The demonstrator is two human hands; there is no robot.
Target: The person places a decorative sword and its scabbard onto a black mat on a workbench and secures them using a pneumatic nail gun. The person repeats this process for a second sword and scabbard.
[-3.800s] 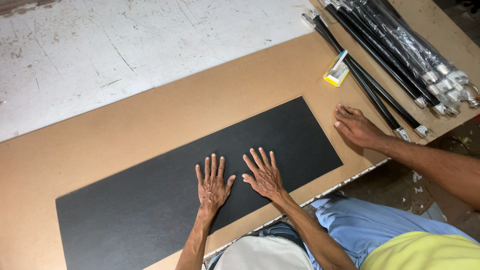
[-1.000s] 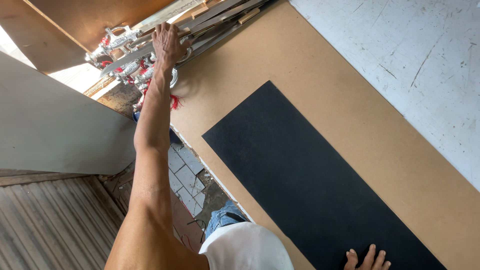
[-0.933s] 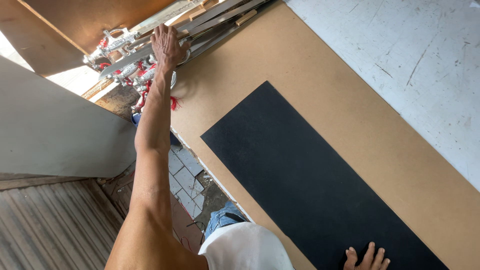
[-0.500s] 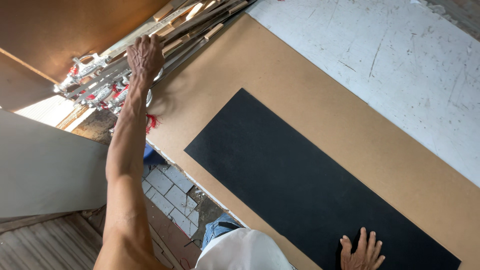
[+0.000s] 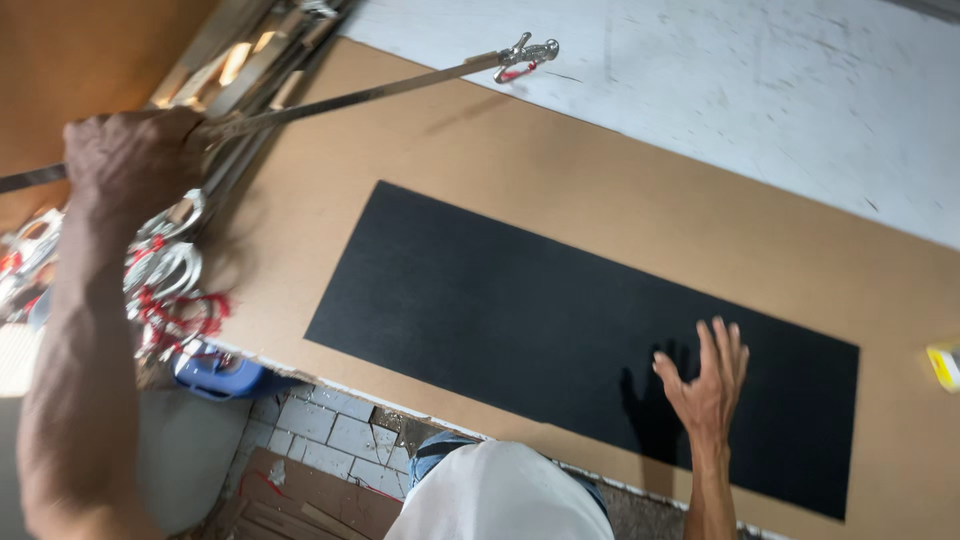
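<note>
Clamp (image 5: 330, 98) position — we are gripping its bar in our left hand (image 5: 130, 160), fingers closed round it, above the board (image 5: 560, 170). Our right hand (image 5: 708, 380), fingers spread, is hovering over the black sheet (image 5: 500, 300).

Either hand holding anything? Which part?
Left hand grips a long metal bar clamp along its bar, far from the clamp head. Right hand holds nothing, open above the black sheet.

Brown fibreboard bench top (image 5: 560, 150) with a long black sheet (image 5: 520, 310) flat on it, small yellow packet (image 5: 943, 365) at its edge
</note>
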